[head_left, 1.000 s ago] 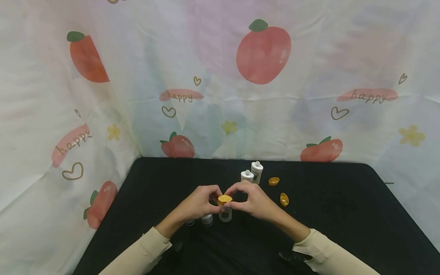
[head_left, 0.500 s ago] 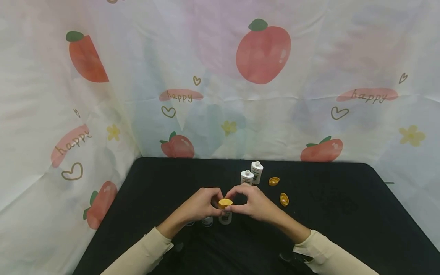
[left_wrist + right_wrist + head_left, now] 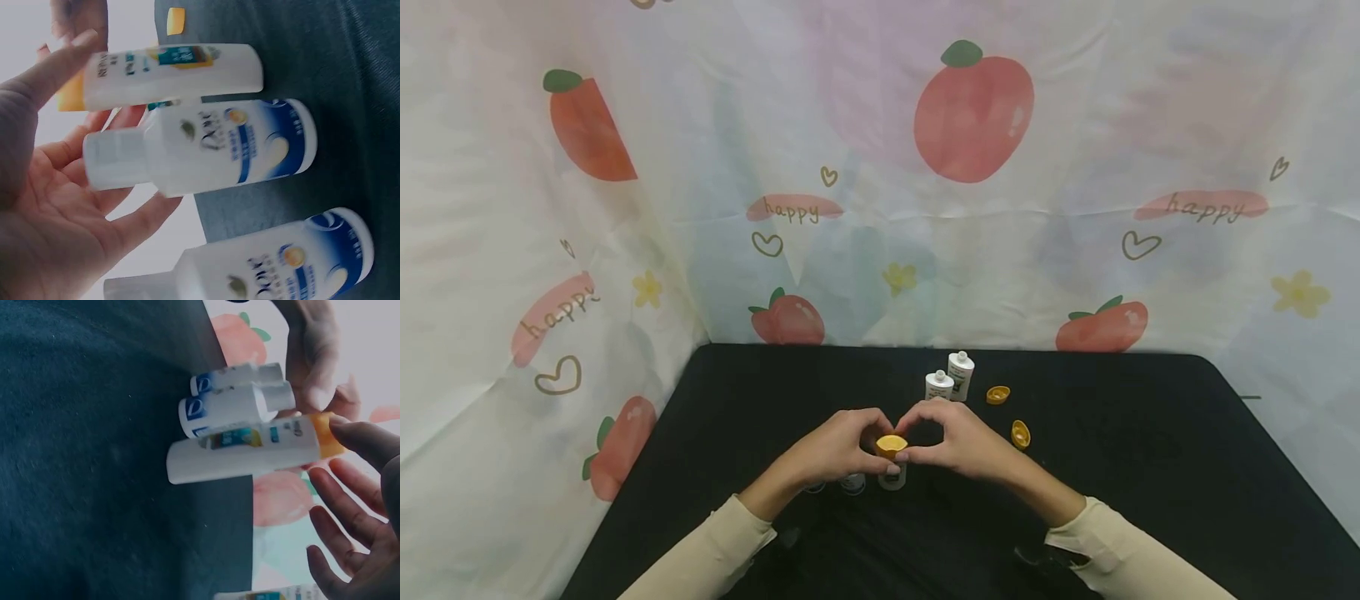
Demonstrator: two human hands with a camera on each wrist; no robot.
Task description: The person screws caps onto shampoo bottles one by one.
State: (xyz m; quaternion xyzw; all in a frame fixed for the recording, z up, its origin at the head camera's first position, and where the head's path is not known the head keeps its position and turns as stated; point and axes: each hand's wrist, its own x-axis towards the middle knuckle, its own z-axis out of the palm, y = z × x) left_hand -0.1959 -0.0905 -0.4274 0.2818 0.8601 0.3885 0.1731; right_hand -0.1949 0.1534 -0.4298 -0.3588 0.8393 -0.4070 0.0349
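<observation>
A white shampoo bottle (image 3: 175,72) with a yellow cap (image 3: 892,443) stands upright in front of the person, the cap on its top. From the left, the left hand (image 3: 842,443) pinches the cap between thumb and forefinger. The right hand (image 3: 952,439) pinches it from the other side, its thumb pressing on the cap in the right wrist view while the other fingers spread loosely. In the head view the hands partly hide the bottle. Close to the left palm stand two white-and-blue bottles with pale caps, the nearer bottle (image 3: 231,147) and the farther bottle (image 3: 294,269).
Behind the hands stand two capless white bottles, a front bottle (image 3: 938,384) and a back bottle (image 3: 961,377). To their right, two loose yellow caps lie on the black table (image 3: 1150,467): a far cap (image 3: 997,395) and a near cap (image 3: 1020,434). A printed curtain (image 3: 865,275) hangs behind.
Both hands have come down slightly with the yellow cap, which sits lower over the bottle. The left thumb has shifted right across the front. The other bottles and loose caps have stayed put.
</observation>
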